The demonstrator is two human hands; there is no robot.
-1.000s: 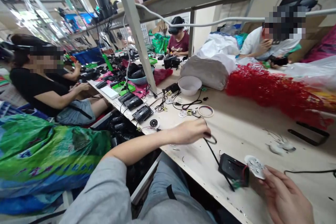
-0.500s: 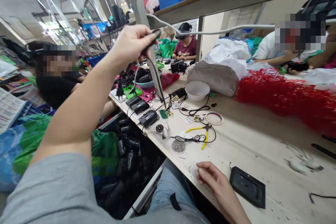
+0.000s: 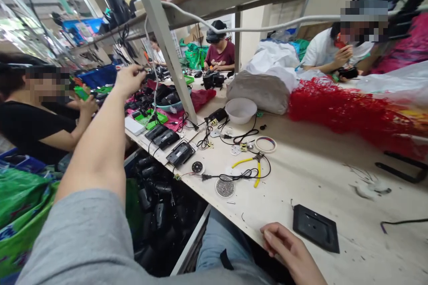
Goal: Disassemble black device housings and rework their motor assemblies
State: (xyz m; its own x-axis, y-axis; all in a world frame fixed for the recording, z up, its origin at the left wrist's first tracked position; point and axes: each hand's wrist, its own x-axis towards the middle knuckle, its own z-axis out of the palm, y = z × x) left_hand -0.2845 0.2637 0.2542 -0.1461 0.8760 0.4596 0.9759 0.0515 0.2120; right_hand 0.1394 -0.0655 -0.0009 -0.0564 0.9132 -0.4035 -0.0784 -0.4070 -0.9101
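My left hand (image 3: 129, 81) is raised on an outstretched arm at the left, beneath dark cables (image 3: 124, 42) that hang by the shelf. Its fingers are closed, with a small dark bit at the tips; what they grip is mostly hidden. Low at the table's front edge, my right hand (image 3: 284, 247) rests with loosely curled fingers and nothing visible in it. Beside it lies a flat black plastic panel (image 3: 316, 228). Farther off are yellow-handled pliers (image 3: 257, 170), a dish of small metal pieces (image 3: 224, 187) and a round black speaker-like part (image 3: 197, 167).
Black housings (image 3: 180, 154) line the table's left edge. A white bowl (image 3: 240, 111), a tape roll (image 3: 265, 144) and red netting (image 3: 334, 111) lie farther back. A shelf post (image 3: 163, 44) rises near my left arm. Co-workers sit left and across. Black parts fill a bin (image 3: 157, 205) below.
My left hand has moved left and away from me. The black cord and green circuit board that dangled from it no longer show. My right hand is a little lower, and the view has shifted.
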